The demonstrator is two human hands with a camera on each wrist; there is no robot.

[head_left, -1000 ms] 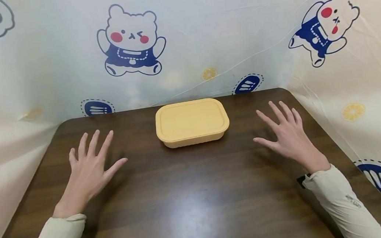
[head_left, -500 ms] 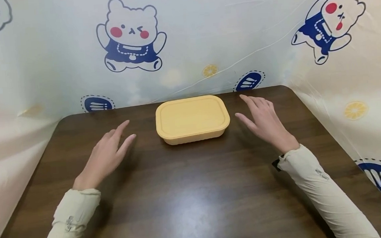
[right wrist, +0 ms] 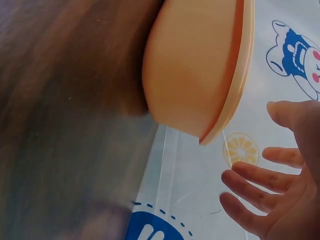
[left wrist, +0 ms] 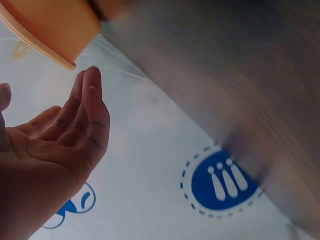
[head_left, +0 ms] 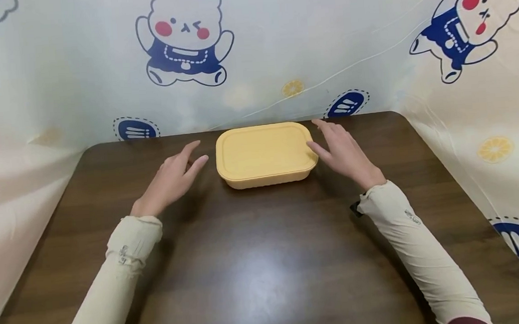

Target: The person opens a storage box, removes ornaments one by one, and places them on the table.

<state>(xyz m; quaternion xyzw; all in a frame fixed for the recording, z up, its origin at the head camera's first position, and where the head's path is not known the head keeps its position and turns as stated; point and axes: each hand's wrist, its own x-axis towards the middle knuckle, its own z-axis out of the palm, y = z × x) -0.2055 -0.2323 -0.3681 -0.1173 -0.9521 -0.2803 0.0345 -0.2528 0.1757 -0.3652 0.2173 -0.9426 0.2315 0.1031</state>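
Observation:
A yellow rectangular lidded food container (head_left: 265,151) with rounded corners sits near the far edge of the table. To its left my left hand (head_left: 171,177) hovers, fingers loosely bent and holding nothing, a small gap from the container's side. My right hand (head_left: 346,153) is at the container's right end, its thumb overlapping the lid's edge in the head view. In the right wrist view the fingers of the right hand (right wrist: 270,185) are spread beside the container (right wrist: 200,65). The left wrist view has the left hand (left wrist: 65,135) just off the container's rim (left wrist: 60,61).
The dark brown wooden table (head_left: 248,263) ends at a white cloth backdrop (head_left: 269,46) printed with bears and lemon slices. The cloth also runs along both sides of the table. A small black item (head_left: 355,209) shows at the right sleeve cuff (head_left: 381,198).
Both hands have moved inward and forward from the table's sides toward the container. Their spread fingers have drawn closer together. The container has stayed on its spot while the head view tilted slightly.

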